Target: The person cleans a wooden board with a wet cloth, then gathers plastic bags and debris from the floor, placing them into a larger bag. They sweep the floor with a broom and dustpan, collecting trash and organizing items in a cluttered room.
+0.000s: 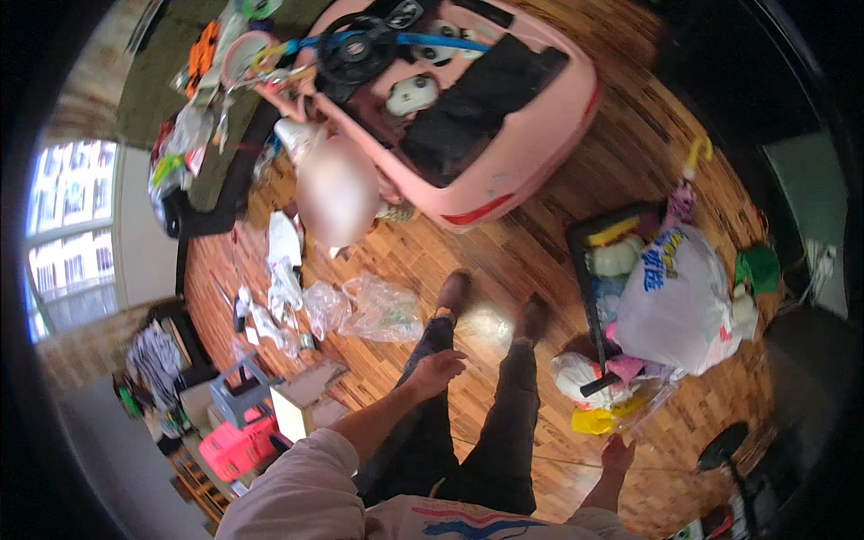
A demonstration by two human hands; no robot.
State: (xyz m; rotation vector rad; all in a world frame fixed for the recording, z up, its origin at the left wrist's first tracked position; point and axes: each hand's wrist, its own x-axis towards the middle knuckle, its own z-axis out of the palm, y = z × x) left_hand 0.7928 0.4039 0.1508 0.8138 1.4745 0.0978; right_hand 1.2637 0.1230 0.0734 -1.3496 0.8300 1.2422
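Note:
My left hand (437, 373) hangs in front of my left thigh, its fingers loosely bent and nothing visible in it. Low on the right, my right hand (618, 453) is held over the wood floor with its fingers apart and no object in them. Nearest to it lies a yellow plastic bag (601, 420), just beyond the fingertips. Above that is a white plastic bag (577, 378) beside a black-rimmed container (588, 297) of mixed items. A large, full white bag (671, 310) bearing writing leans over the container's right side.
Ahead stands a pink ride-on toy car (540, 145) with a black steering wheel (356, 48). A blurred patch hides what is at its left side. Clear plastic bags (381, 307) litter the floor. Pink (239, 445) and grey (237, 388) plastic cases sit at left. A children's umbrella (682, 196) lies right.

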